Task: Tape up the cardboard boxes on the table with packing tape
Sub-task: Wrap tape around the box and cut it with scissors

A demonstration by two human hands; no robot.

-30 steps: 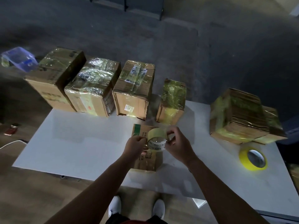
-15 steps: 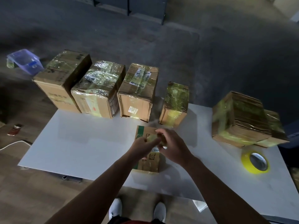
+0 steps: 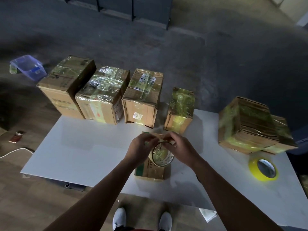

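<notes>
A small flat cardboard box with a green stripe lies on the white table in front of me. Over it I hold a roll of clear packing tape between both hands. My left hand grips the roll's left rim, fingers curled at its top. My right hand pinches the top of the roll, where the tape end seems to be. A row of several taped boxes stands along the table's far edge.
A larger taped box pair sits at the right. A yellow tape roll lies flat near the right front. A blue plastic tub is on the floor at far left. My white shoes show below the table edge.
The roll has tipped so its opening faces me and sits lower over the small box. Both hands have closed together at the roll's top.
</notes>
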